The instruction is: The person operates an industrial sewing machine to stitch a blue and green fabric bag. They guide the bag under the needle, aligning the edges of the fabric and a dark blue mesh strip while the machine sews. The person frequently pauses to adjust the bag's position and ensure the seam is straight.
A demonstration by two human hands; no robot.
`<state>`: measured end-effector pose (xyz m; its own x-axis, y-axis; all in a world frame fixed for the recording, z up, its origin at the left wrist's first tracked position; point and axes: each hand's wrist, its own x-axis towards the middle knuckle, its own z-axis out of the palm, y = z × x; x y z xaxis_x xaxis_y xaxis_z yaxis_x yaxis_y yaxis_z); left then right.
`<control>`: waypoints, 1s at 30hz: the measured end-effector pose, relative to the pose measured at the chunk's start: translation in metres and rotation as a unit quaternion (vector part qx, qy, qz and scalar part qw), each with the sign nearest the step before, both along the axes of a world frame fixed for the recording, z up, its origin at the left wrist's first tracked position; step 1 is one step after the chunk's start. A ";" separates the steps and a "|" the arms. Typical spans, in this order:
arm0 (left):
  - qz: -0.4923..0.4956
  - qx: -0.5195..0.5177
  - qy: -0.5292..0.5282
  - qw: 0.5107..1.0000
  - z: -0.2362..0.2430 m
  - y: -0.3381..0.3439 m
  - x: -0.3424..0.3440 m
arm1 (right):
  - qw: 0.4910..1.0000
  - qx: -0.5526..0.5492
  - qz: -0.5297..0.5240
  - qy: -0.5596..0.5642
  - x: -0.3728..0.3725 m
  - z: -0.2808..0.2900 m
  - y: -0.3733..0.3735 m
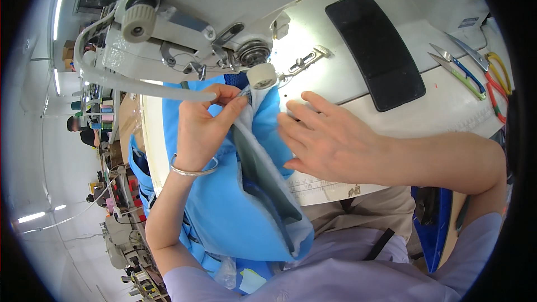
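At the frame's centre, one blue fabric piece (215,207) spills over the worktop's (447,106) lower edge; the left hand (204,128) pinches its border between closed fingers, while the right hand (335,142) holds nothing, fingers loosely spread; free room lies right, around one black slab (375,50) and two cutting tools (471,50)
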<state>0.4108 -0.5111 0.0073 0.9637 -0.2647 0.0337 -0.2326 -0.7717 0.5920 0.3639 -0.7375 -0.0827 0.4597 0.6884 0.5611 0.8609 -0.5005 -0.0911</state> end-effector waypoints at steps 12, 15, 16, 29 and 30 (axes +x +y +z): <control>-0.053 0.059 -0.086 0.993 -0.014 -0.010 -0.015 | 1.000 0.026 -0.009 -0.007 0.005 0.000 -0.005; -0.094 0.065 -0.147 0.982 -0.026 -0.010 -0.017 | 1.000 -0.001 0.004 -0.014 0.006 0.007 -0.012; -0.113 0.053 -0.174 0.977 -0.032 -0.010 -0.017 | 1.000 -0.006 0.008 -0.006 0.006 0.008 -0.012; -0.184 0.087 -0.242 0.949 -0.057 0.009 -0.017 | 1.000 -0.027 0.014 0.004 0.004 0.011 -0.014; -0.193 0.095 -0.252 0.944 -0.057 0.011 -0.016 | 1.000 -0.028 0.014 0.002 0.004 0.011 -0.014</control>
<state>0.3944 -0.4996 -0.0501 0.6687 -0.6401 0.3784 -0.7331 -0.6526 0.1916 0.3675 -0.7511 -0.0715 0.4422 0.7312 0.5194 0.8744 -0.4804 -0.0681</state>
